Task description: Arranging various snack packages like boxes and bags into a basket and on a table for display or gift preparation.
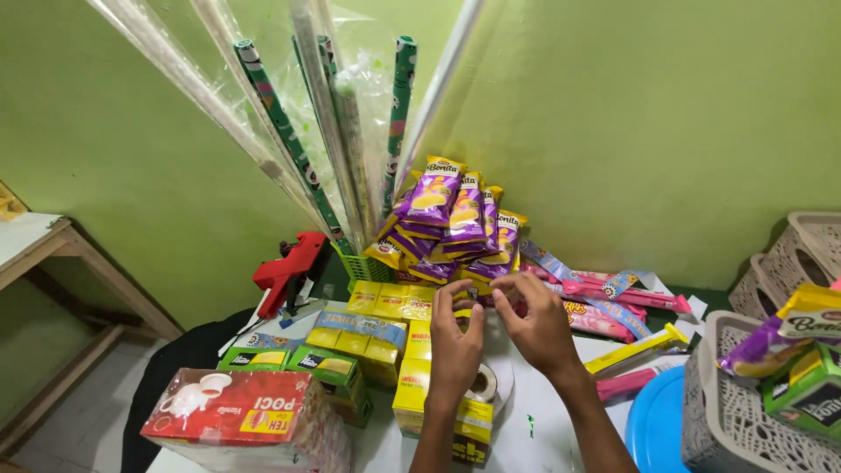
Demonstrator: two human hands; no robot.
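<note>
Left hand and right hand fingertips pinched together on something too small to tell, tape roll just below, yellow boxes left of them

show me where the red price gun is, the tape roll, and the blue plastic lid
red price gun (289,267), head view, on its red body.
tape roll (481,383), head view, on its white side, below the left hand.
blue plastic lid (659,425), head view, on its flat top.
</note>
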